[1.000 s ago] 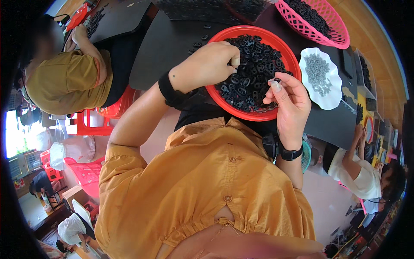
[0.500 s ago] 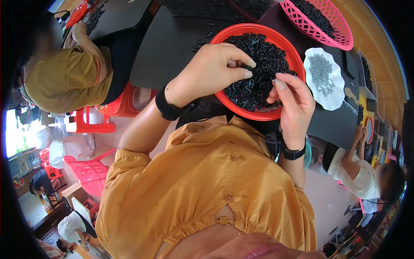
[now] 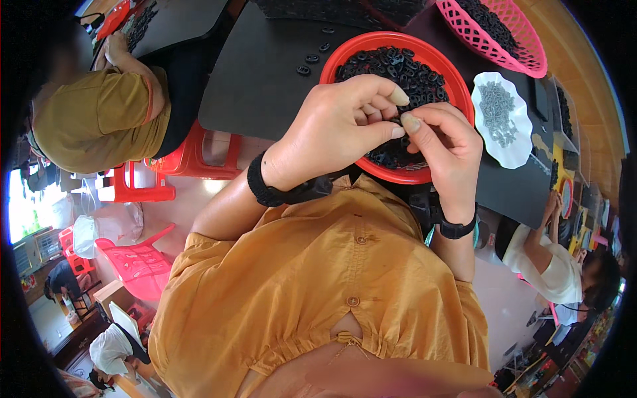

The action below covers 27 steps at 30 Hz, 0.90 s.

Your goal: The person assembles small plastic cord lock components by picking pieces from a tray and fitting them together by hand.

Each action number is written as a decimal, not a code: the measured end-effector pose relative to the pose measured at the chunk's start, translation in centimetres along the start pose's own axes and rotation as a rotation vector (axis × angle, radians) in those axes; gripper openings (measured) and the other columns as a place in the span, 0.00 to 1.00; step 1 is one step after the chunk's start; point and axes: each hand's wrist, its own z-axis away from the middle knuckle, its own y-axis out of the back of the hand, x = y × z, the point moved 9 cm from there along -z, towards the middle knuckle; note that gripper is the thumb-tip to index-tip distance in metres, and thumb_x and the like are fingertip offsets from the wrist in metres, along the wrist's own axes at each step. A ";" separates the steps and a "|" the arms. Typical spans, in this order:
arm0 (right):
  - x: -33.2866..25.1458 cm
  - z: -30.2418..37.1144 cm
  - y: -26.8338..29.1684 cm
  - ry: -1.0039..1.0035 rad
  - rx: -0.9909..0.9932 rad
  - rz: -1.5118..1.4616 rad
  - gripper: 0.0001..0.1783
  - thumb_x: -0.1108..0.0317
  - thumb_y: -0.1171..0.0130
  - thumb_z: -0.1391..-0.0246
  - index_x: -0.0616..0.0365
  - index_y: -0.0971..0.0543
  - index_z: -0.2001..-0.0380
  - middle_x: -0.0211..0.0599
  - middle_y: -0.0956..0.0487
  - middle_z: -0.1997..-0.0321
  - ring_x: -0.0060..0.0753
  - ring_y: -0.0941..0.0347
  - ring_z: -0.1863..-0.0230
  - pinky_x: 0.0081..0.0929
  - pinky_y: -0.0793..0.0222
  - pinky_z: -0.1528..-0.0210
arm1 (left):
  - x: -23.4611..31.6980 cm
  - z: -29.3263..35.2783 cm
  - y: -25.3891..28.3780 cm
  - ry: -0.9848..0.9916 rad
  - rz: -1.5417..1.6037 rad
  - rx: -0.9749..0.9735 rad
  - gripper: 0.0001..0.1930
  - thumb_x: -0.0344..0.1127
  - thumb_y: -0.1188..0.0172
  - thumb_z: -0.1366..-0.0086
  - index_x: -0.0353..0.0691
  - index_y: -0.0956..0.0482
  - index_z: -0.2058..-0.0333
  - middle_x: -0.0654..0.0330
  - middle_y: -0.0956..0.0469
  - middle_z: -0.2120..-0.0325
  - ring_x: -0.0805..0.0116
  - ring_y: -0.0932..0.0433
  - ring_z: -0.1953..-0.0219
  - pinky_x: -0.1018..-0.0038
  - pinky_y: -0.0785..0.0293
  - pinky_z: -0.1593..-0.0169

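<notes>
Both hands meet over a round red basin (image 3: pixel 462 86) heaped with small black oval plastic pieces (image 3: pixel 424 83). My left hand (image 3: pixel 345 126) has its fingers curled, with the thumb and index finger bent around a spot at the fingertips. Against that same spot my right hand (image 3: pixel 448 142) pinches with thumb and forefinger. What lies between the fingertips is mostly covered; only a trace of something dark shows there. Several loose black pieces (image 3: pixel 303 70) rest on the dark table left of the basin.
A white wavy-edged dish (image 3: pixel 488 142) of small grey parts stands right of the basin. Behind it is a pink lattice basket (image 3: pixel 529 60) of black pieces. A co-worker (image 3: pixel 99 119) sits at the left, another (image 3: pixel 544 265) at the right. Red stools (image 3: pixel 192 156) stand at left.
My left hand has moved right and slightly down, and my right hand slightly left. Their fingertips, apart before, now come together over the basin.
</notes>
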 end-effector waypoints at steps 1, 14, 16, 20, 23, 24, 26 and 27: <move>0.3 0.1 0.3 -0.030 0.044 -0.087 0.07 0.75 0.37 0.47 0.65 0.19 0.64 0.31 0.23 0.67 0.17 0.28 0.73 0.14 0.30 0.72 | -0.1 0.2 -0.1 0.000 0.000 0.001 0.17 0.23 0.35 0.43 0.35 0.26 0.54 0.63 0.21 0.70 0.81 0.23 0.69 0.82 0.25 0.64; 0.8 0.3 1.8 -0.169 0.127 -0.208 0.12 0.74 0.39 0.44 0.63 0.21 0.55 0.29 0.22 0.68 0.16 0.27 0.72 0.15 0.26 0.70 | -1.0 1.3 0.1 0.127 0.177 0.053 0.11 0.23 0.40 0.38 0.33 0.21 0.56 0.60 0.19 0.64 0.77 0.22 0.69 0.80 0.23 0.65; 0.8 0.4 1.3 -0.222 0.059 -0.243 0.12 0.74 0.39 0.44 0.63 0.21 0.56 0.29 0.21 0.69 0.16 0.26 0.73 0.15 0.26 0.69 | -1.1 1.4 0.1 0.141 0.208 0.068 0.12 0.23 0.40 0.38 0.33 0.22 0.55 0.59 0.19 0.63 0.76 0.22 0.68 0.80 0.23 0.65; 0.6 0.4 0.7 -0.243 0.030 -0.284 0.11 0.73 0.39 0.43 0.63 0.20 0.57 0.30 0.20 0.69 0.17 0.26 0.73 0.15 0.26 0.69 | -1.2 1.6 0.2 0.140 0.232 0.081 0.13 0.23 0.39 0.38 0.33 0.23 0.54 0.59 0.19 0.63 0.76 0.22 0.66 0.79 0.22 0.64; 0.5 0.3 0.4 -0.231 0.012 -0.266 0.10 0.73 0.39 0.43 0.63 0.20 0.57 0.30 0.20 0.68 0.17 0.25 0.73 0.15 0.26 0.70 | -1.1 1.6 0.3 0.130 0.208 0.081 0.13 0.22 0.39 0.39 0.32 0.23 0.55 0.59 0.19 0.63 0.76 0.21 0.65 0.78 0.21 0.64; 0.4 0.3 0.3 -0.222 0.004 -0.247 0.11 0.73 0.40 0.43 0.63 0.20 0.57 0.30 0.20 0.68 0.17 0.25 0.73 0.14 0.27 0.70 | -1.1 1.6 0.3 0.121 0.195 0.076 0.12 0.22 0.39 0.39 0.33 0.23 0.55 0.59 0.19 0.63 0.76 0.21 0.65 0.78 0.21 0.63; 0.3 0.3 0.2 -0.215 -0.005 -0.227 0.11 0.73 0.40 0.43 0.62 0.20 0.57 0.31 0.20 0.68 0.16 0.25 0.73 0.14 0.27 0.70 | -1.2 1.7 0.4 0.120 0.201 0.086 0.12 0.22 0.39 0.39 0.32 0.23 0.56 0.59 0.19 0.63 0.76 0.21 0.64 0.78 0.21 0.63; 0.2 0.3 0.1 -0.221 -0.008 -0.209 0.10 0.73 0.40 0.43 0.62 0.20 0.57 0.31 0.20 0.68 0.16 0.25 0.73 0.14 0.27 0.70 | -1.3 1.7 0.4 0.119 0.206 0.095 0.11 0.22 0.39 0.39 0.32 0.23 0.56 0.59 0.19 0.63 0.76 0.21 0.64 0.78 0.21 0.63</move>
